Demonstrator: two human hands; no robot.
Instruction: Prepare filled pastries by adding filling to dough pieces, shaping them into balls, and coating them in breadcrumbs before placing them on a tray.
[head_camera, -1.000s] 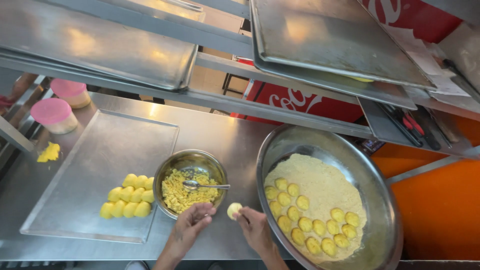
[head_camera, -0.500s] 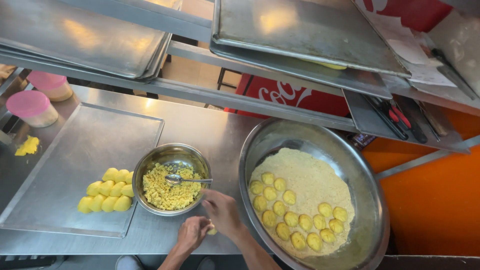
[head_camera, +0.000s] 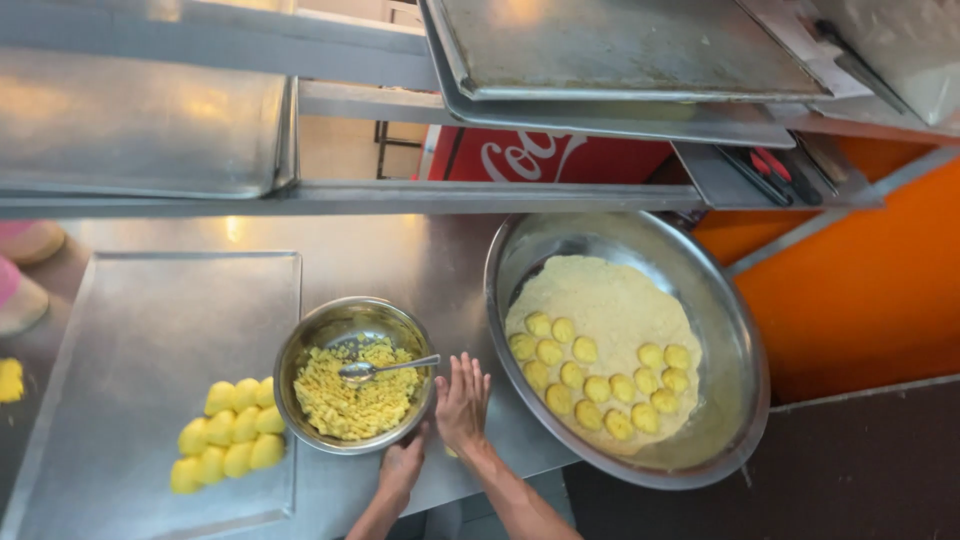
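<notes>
a: two hands pressed together, our right hand (head_camera: 462, 402) flat over the left hand (head_camera: 402, 465), just beside the small steel bowl (head_camera: 312, 340).

b: can't tell if we're holding anything between them.

On a steel counter (head_camera: 420, 250), the right hand (head_camera: 462, 402) lies flat over the left hand (head_camera: 402, 462), just beside a small steel bowl (head_camera: 300, 345) of yellow crumbly filling (head_camera: 352, 405) with a spoon (head_camera: 385, 368) resting in it. Left of the bowl, yellow dumplings (head_camera: 228, 435) sit in rows on a flat tray (head_camera: 150, 320). To the right, a wide basin (head_camera: 730, 340) holds pale flour (head_camera: 600, 290) and more yellow pieces (head_camera: 600, 375).
</notes>
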